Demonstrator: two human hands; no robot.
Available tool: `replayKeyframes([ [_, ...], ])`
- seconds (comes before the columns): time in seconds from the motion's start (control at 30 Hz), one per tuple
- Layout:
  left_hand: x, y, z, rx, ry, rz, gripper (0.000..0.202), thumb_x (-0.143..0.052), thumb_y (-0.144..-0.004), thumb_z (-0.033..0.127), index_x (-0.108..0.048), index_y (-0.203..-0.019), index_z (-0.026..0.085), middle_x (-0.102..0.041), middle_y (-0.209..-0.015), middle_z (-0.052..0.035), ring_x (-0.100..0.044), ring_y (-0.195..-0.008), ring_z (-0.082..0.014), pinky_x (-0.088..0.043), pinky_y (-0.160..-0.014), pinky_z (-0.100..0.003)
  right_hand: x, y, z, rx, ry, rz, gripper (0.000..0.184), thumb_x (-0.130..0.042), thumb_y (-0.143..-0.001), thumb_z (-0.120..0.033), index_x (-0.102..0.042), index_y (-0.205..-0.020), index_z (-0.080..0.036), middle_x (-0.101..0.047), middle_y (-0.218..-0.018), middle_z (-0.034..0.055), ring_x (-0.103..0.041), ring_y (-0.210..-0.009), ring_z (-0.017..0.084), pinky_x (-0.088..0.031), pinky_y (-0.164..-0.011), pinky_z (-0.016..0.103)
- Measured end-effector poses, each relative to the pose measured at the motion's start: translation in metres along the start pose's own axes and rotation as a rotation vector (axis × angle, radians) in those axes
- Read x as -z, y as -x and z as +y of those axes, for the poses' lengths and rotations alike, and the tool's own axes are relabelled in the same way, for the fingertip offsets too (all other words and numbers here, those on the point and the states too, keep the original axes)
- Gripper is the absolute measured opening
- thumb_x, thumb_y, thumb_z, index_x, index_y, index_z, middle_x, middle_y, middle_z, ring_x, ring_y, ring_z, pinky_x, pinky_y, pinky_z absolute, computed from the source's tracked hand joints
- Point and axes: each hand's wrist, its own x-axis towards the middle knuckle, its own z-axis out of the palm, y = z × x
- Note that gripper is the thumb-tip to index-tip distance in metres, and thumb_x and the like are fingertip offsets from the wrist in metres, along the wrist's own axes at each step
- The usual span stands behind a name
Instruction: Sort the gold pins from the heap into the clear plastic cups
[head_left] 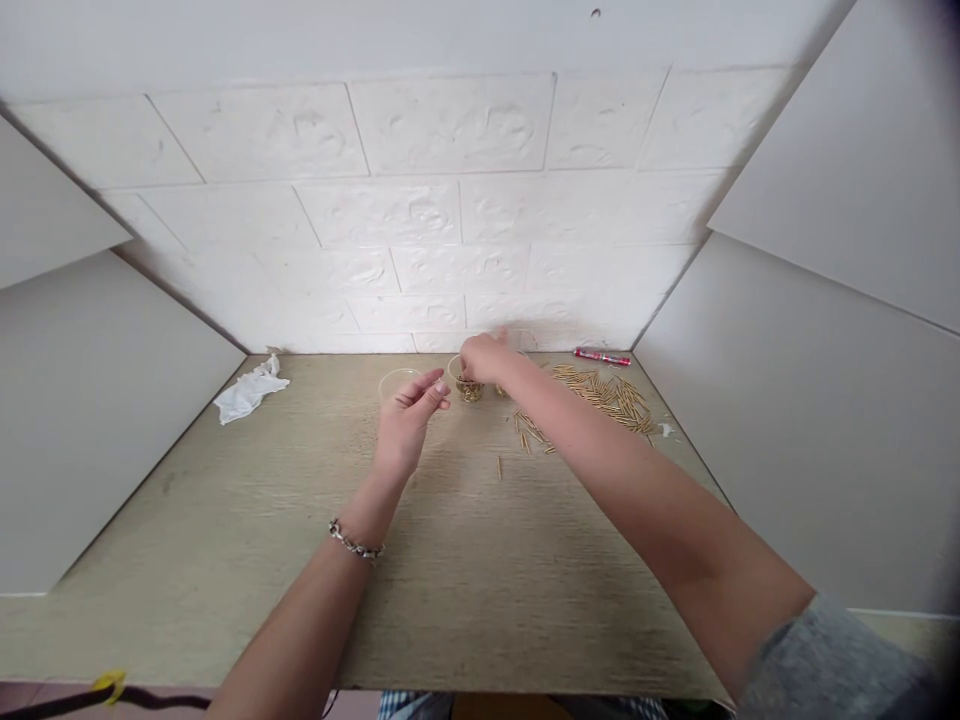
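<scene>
My left hand is raised a little over the table, thumb and fingertips pinched together. Whatever they hold is too small to name. Just behind it stands a clear round plastic cup. My right hand reaches down into a second clear cup, which has small gold-coloured metal pieces in it. Its fingers are bent together and the tips are hidden in the cup. Partly behind the right wrist are more gold pieces, seemingly in another clear container. One thin gold pin lies alone in front.
A heap of thin gold metal pins spreads over the right of the wooden table. A red tube-shaped packet lies by the white brick-patterned wall. Crumpled white tissue is at left. Grey panels enclose both sides.
</scene>
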Motion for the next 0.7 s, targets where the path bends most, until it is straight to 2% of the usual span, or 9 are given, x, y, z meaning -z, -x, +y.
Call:
replayKeyframes([
  [0.2, -0.001, -0.001, -0.003, 0.008, 0.035, 0.046, 0.023, -0.072, -0.058, 0.028, -0.063, -0.073, 0.014, -0.058, -0.066, 0.0021, -0.049, -0.055, -0.0039, -0.041, -0.060, -0.018, 0.007, 0.005, -0.003, -0.014, 0.072, -0.100, 0.018, -0.064, -0.064, -0.020, -0.066, -0.081, -0.015, -0.066, -0.087, 0.0138, -0.054, -0.097, 0.030, -0.022, -0.094, 0.057],
  [0.43, 0.000, 0.000, -0.008, 0.041, -0.038, 0.019, 0.026, -0.068, -0.062, 0.036, -0.059, -0.071, 0.013, -0.056, -0.066, 0.0016, -0.047, -0.052, -0.0044, -0.040, -0.056, -0.018, 0.008, 0.004, -0.006, -0.003, 0.045, -0.108, 0.022, -0.055, -0.069, -0.016, -0.065, -0.089, -0.013, -0.065, -0.090, 0.0158, -0.056, -0.095, 0.028, -0.033, -0.089, 0.048],
  [0.7, 0.000, -0.001, -0.013, 0.046, -0.074, -0.006, 0.033, -0.061, -0.066, 0.046, -0.052, -0.069, 0.014, -0.054, -0.064, 0.0021, -0.046, -0.048, -0.0047, -0.038, -0.052, -0.019, 0.019, 0.019, -0.004, 0.004, -0.019, -0.084, 0.021, -0.053, -0.072, -0.018, -0.065, -0.089, -0.013, -0.064, -0.095, 0.0133, -0.058, -0.087, 0.021, -0.041, -0.070, 0.027],
])
